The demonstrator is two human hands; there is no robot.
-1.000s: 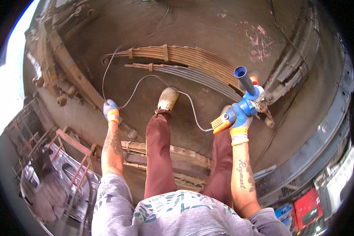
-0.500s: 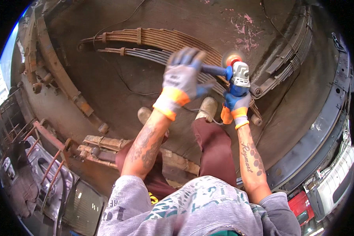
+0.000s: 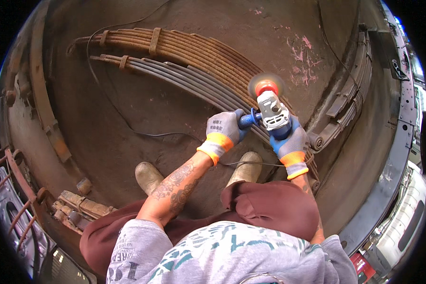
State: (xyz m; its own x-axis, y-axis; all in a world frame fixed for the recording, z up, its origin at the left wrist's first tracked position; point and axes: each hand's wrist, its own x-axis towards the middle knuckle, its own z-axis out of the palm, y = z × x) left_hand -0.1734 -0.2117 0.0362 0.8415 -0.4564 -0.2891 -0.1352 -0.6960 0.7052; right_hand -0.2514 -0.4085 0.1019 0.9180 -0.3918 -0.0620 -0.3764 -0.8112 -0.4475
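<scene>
An angle grinder [image 3: 273, 111] with a grey head and blue body is between my gloved hands. My right hand [image 3: 292, 142] grips its body. Round the blue side handle my left hand [image 3: 225, 127] is closed. At the tool's far end a round disc [image 3: 267, 85] with a red centre is blurred, as if spinning. It is over the right part of a rusty leaf spring pack [image 3: 189, 49]; whether it touches cannot be told. In front of that lies a second leaf spring pack [image 3: 175, 76], with greyer, barer metal. Both packs lie on the floor, bound by clips.
More leaf springs [image 3: 350, 92] lie at the right, and a long rusty one [image 3: 45, 85] at the left. A dark cable [image 3: 113, 106] loops over the floor [image 3: 142, 109] near my boots [image 3: 149, 176]. A long dark steel beam [image 3: 388, 189] curves along the right.
My left hand, open and apart before, has closed on the grinder's side handle. The grinder's disc has tilted left over the rusty spring pack. My view has lowered and my knees are more bent.
</scene>
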